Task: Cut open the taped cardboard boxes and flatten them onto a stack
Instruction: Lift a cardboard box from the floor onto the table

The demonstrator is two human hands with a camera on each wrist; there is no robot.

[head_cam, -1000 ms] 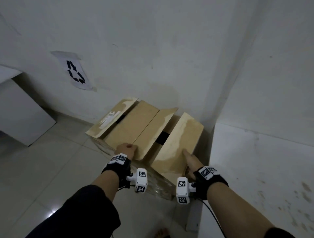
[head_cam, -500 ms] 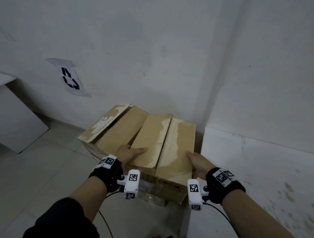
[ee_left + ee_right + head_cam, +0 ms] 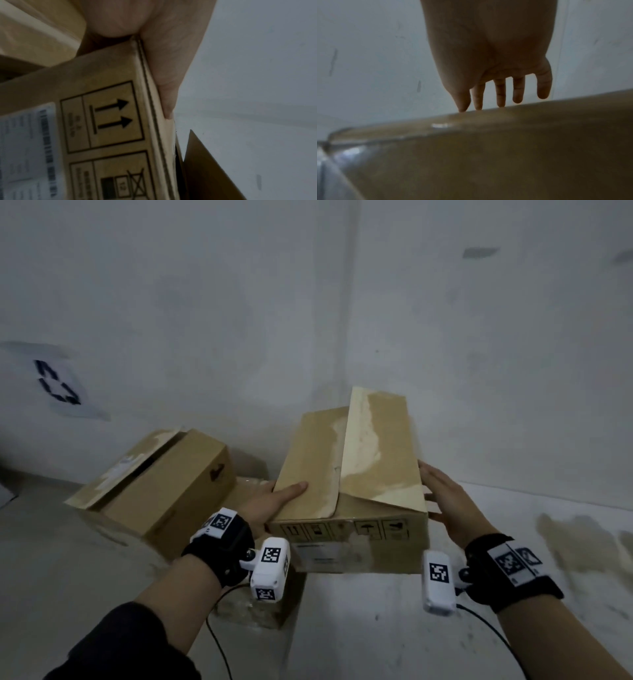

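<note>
**Box held between two hands above a white ledge**

The cardboard box point(image 3: 346, 501) sat in the middle of the head view, gripped from both sides and tilted a little; its near face carried a row of printed handling symbols and a pale label point(image 3: 22, 148) below them; whether its base touched the white ledge point(image 3: 428, 628) beneath it could not be told. Its two top flaps were unsealed; the left one lay nearly flat, while the right flap point(image 3: 376, 446) stood up at a slant with pale torn patches along its surface.

The left hand point(image 3: 270, 503) clasped the near left corner of the box; its thumb lay stretched across the top flap and, in the left wrist view, the palm pressed against the side wall, so the hand pinched the corner. The right hand point(image 3: 448, 501) lay against the right side of the box with fingers straight and spread; the right wrist view showed the fingertips point(image 3: 500, 102) reaching just to the upper edge, curled round nothing.

A second box point(image 3: 164, 491) stood further left on the floor, near the far wall, with one flap lifted; a lower piece of cardboard point(image 3: 260, 611), shiny with tape, lay between the two boxes below the left wrist. A sheet with a recycling sign point(image 3: 58, 385) hung on the wall at far left.
</note>
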